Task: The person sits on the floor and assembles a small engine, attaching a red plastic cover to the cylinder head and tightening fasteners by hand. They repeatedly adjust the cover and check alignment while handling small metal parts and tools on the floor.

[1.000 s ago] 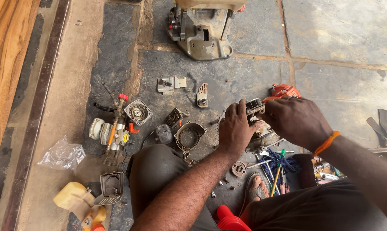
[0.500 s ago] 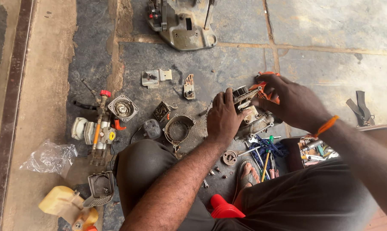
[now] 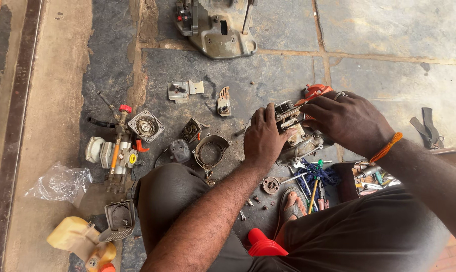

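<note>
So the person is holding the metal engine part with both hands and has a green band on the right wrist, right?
Not quite. The head view shows the band is orange, not green. Both the left hand and right hand do hold the metal engine part.

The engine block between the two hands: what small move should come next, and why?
Probably keep the left hand steadying the engine block while the right hand works its top part, since the right fingers already pinch there and loose parts lie close around.

Left hand (image 3: 263, 138) and right hand (image 3: 346, 121) curl close together, fingers bent.
</note>
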Action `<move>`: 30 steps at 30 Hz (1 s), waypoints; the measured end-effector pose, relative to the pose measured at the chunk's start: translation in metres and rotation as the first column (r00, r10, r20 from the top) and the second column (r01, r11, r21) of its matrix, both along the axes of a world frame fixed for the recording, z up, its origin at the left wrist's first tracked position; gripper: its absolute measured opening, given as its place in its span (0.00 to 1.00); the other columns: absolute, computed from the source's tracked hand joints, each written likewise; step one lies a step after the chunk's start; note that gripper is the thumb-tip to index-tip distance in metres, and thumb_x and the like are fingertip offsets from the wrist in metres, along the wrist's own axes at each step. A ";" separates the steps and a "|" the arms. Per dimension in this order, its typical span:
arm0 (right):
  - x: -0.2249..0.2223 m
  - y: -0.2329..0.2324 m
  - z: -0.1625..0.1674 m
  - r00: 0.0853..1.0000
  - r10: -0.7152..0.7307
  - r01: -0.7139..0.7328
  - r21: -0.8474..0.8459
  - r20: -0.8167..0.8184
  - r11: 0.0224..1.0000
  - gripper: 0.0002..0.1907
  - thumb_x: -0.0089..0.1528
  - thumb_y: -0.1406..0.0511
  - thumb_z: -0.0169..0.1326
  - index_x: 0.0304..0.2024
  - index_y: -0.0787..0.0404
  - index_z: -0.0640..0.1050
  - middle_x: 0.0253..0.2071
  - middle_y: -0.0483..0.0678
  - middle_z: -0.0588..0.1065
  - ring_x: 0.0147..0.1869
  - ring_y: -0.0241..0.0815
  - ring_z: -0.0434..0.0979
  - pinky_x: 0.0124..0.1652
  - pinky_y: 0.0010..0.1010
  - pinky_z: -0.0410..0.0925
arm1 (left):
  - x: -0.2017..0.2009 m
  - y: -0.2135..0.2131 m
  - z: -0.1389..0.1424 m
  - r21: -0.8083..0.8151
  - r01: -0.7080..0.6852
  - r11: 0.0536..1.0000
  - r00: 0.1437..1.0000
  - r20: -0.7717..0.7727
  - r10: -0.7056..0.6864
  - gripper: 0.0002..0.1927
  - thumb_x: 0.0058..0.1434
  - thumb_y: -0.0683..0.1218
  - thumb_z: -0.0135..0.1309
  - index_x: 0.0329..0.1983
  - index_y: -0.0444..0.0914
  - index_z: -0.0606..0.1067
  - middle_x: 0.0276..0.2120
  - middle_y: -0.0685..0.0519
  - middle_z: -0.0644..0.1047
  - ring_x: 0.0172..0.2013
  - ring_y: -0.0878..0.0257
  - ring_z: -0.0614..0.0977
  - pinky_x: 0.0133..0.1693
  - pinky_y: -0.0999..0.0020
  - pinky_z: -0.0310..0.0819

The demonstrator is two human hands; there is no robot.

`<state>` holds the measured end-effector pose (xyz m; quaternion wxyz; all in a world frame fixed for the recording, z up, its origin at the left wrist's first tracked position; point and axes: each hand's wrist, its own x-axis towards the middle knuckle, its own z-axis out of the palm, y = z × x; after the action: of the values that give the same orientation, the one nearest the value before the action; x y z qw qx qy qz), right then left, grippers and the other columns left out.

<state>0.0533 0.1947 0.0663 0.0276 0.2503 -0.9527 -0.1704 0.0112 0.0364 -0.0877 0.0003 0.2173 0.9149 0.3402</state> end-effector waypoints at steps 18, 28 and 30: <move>0.009 -0.021 -0.047 0.664 -0.585 0.745 -0.345 0.465 0.571 0.24 0.71 0.49 0.45 0.39 0.60 0.80 0.29 0.53 0.79 0.32 0.51 0.80 0.38 0.46 0.74 | 0.003 0.001 -0.003 -0.003 0.009 1.000 1.000 0.001 -0.009 0.50 0.54 0.67 0.65 0.68 0.33 0.60 0.53 0.39 0.72 0.53 0.50 0.79 0.44 0.61 0.84; 0.013 0.003 -0.008 0.962 -0.164 0.218 -0.254 0.218 0.942 0.30 0.63 0.46 0.48 0.62 0.54 0.75 0.54 0.46 0.78 0.55 0.45 0.80 0.49 0.39 0.74 | 0.002 -0.003 -0.002 0.008 0.023 1.000 0.999 0.026 -0.023 0.50 0.55 0.68 0.63 0.69 0.34 0.59 0.53 0.41 0.72 0.54 0.51 0.78 0.49 0.60 0.82; 0.014 0.004 -0.009 0.993 0.011 0.007 -0.153 0.115 0.988 0.25 0.61 0.53 0.49 0.59 0.53 0.76 0.57 0.45 0.77 0.60 0.44 0.77 0.56 0.37 0.72 | 0.003 -0.003 -0.003 0.000 0.025 1.000 0.999 0.021 -0.025 0.50 0.55 0.68 0.64 0.69 0.34 0.59 0.54 0.40 0.71 0.55 0.50 0.77 0.48 0.60 0.82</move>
<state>0.0669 0.1985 0.0571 -0.0084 0.2580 -0.9626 -0.0821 0.0138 0.0333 -0.0906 0.0142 0.2251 0.9121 0.3422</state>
